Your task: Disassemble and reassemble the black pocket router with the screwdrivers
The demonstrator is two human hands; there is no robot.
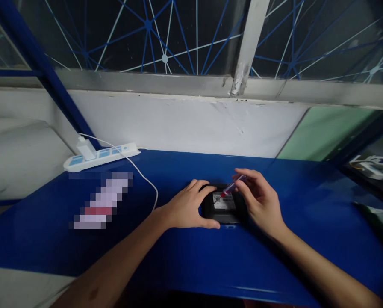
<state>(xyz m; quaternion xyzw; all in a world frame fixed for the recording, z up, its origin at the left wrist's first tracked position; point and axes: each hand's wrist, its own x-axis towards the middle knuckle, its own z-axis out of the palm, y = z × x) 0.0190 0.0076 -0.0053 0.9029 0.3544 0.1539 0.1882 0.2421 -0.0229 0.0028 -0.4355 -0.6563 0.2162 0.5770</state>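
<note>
in the head view, your left hand (187,206) lies over the left side of a black device (222,218), its thumb and fingers spread partly apart, with fingertips touching the device's far edge and the thumb along its near edge. your right hand (261,199) is partly closed, pinching a screwdriver (232,186) between thumb and fingers; the other fingers are curled loosely. the screwdriver has a see-through purplish handle with a red part lower down, and it tilts so that its thin shaft points down and to the left, over a white label (224,200) on the device. you can't tell whether the tip touches anything. the device lies flat on the blue table (191,261), between your two hands.

to the left of your left hand, a pixelated object (103,201) in pale purple with a reddish band sits on the table. behind it is a white power strip (103,157) with blue sockets, and a white plug (86,148) stands in its left part. a white cable (140,172) runs from the plug across the strip and curves down toward your left forearm. past the table's far edge you have a white wall (191,126), with a green panel (322,130) on the right.
</note>
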